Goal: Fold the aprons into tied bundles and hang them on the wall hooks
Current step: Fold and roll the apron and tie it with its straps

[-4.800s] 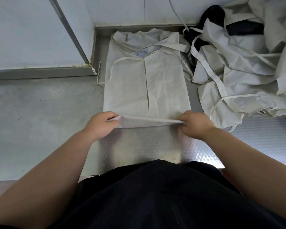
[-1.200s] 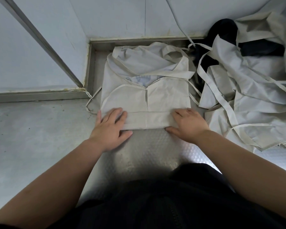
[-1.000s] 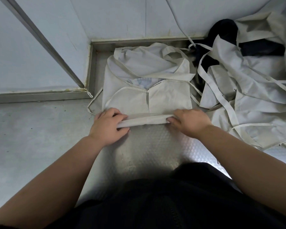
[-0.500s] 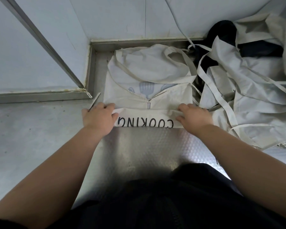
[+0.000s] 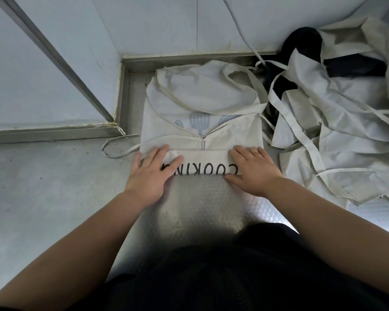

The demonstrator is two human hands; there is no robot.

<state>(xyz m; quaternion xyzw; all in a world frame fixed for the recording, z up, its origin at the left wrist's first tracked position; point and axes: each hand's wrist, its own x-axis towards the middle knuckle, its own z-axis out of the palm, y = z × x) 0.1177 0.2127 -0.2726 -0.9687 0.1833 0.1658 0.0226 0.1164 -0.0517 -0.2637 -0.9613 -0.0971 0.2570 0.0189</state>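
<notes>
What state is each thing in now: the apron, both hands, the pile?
Apron: partly folded, near end turned up, lettering showing.
Left hand: flat, pressing the fold's left end.
Right hand: flat, pressing the fold's right end.
Pile: unfolded aprons, tangled, right of the apron.
Strap: loose loop, left of the apron.

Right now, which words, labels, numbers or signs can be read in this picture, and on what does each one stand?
"COOKIN": black capitals, upside down to the camera, on the folded-up near band of the apron; the next letter is mostly hidden under the left hand.
No other text can be read: the blue spatula print higher on the same apron is a picture, not a word.
</notes>
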